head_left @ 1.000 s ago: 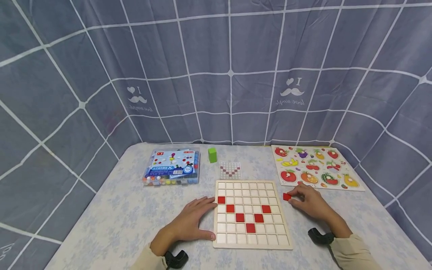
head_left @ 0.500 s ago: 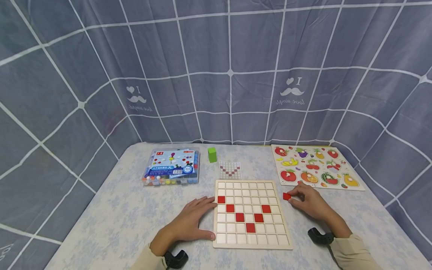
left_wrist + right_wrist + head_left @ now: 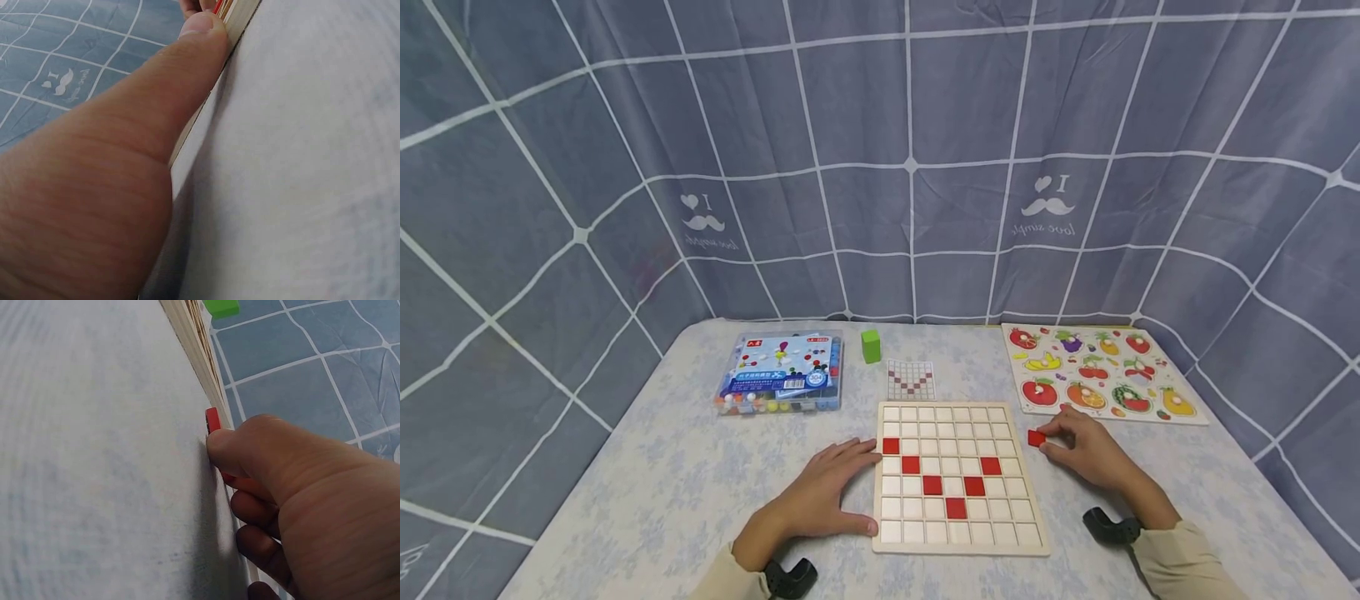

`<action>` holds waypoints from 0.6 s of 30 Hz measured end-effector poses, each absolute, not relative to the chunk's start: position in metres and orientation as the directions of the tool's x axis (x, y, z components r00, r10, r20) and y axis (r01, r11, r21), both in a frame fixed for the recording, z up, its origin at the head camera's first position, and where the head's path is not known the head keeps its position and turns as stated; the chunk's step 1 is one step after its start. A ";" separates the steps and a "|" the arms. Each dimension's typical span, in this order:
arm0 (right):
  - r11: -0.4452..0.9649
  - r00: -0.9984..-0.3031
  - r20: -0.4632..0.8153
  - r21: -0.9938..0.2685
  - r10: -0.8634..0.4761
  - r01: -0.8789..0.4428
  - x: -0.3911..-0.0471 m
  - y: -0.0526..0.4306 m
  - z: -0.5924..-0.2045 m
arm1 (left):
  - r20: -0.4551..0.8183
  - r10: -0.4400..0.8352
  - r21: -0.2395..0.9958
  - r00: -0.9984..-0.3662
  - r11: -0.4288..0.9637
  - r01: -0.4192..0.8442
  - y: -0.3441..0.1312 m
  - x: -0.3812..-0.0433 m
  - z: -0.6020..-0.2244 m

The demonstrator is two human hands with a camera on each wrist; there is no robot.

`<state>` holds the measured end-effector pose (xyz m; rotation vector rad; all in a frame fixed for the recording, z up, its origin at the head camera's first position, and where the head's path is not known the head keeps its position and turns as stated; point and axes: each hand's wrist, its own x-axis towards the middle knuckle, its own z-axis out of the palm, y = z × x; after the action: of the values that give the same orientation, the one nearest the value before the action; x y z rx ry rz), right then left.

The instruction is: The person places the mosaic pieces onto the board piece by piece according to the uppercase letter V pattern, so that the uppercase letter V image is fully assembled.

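Observation:
A wooden grid board [image 3: 962, 545] lies flat on the table, mostly cream squares with several red ones forming a tilted V. My left hand [image 3: 823, 492] rests at the board's left edge, its fingertips and extended thumb touching the frame; the left wrist view shows the thumb [image 3: 194, 47] against the wooden edge. Right of the board, my right hand [image 3: 1090, 450] pinches a red square tile [image 3: 1037, 438] between thumb and fingers, down at the table. In the right wrist view the tile [image 3: 213, 419] pokes out past the thumb, its other part covered.
A small pattern card [image 3: 912, 380] with a red V lies behind the board. Left of it stands a green block [image 3: 871, 346]. A clear box of colored pieces [image 3: 781, 372] sits at the back left, a fruit puzzle board [image 3: 1105, 371] at the back right. A grey curtain [image 3: 865, 208] surrounds the table.

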<state>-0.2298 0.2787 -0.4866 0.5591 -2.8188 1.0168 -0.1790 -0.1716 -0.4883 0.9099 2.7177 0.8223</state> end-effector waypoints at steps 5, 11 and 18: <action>0.726 -0.921 0.229 -0.566 -0.316 -0.390 -0.231 0.278 -0.488 | 0.019 0.596 0.550 -0.803 0.664 0.506 -0.172 -0.178 -0.488; 0.714 -0.915 0.238 -0.572 -0.326 -0.403 -0.230 0.274 -0.487 | 0.024 0.600 0.557 -0.800 0.657 0.509 -0.172 -0.177 -0.487; 0.661 -0.876 0.262 -0.579 -0.404 -0.478 -0.229 0.264 -0.480 | 0.015 0.593 0.557 -0.805 0.664 0.499 -0.171 -0.178 -0.489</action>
<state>-0.2289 0.2640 -0.4803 0.7355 -2.7611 1.0107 -0.1776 -0.1708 -0.4891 0.8973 2.7100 0.8322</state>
